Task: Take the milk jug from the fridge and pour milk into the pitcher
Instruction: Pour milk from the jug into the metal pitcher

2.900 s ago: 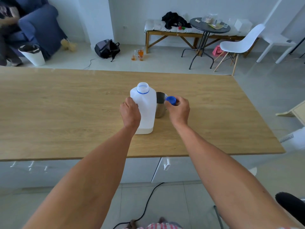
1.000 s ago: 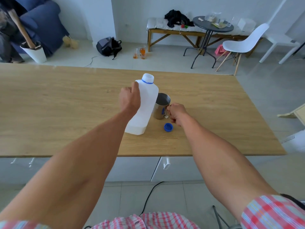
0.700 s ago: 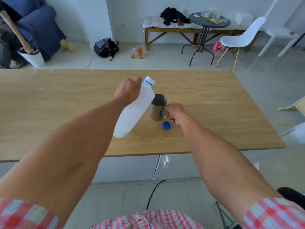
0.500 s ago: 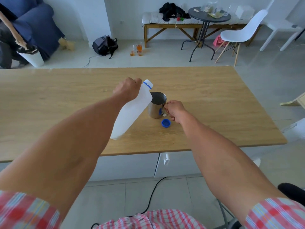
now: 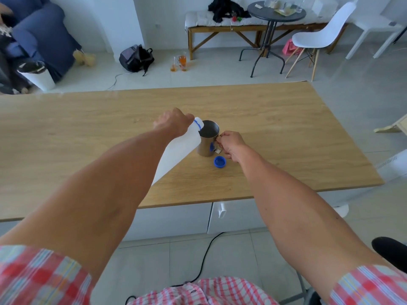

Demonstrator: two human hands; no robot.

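Note:
The white milk jug is lifted off the wooden table and tilted steeply to the right. Its open, blue-ringed mouth rests over the rim of the steel pitcher. My left hand is shut on the jug near its top. My right hand is shut on the pitcher's handle at its right side. The blue cap lies on the table just in front of the pitcher. No milk stream is visible from here.
Beyond the table's far edge stand a round dark side table, a white chair, a bench, a backpack and two glasses on the floor. A white bin sits at far left.
The right hand set the cap down and took the pitcher's handle. The left hand lifted the jug and tipped it further until its mouth reached the pitcher's rim.

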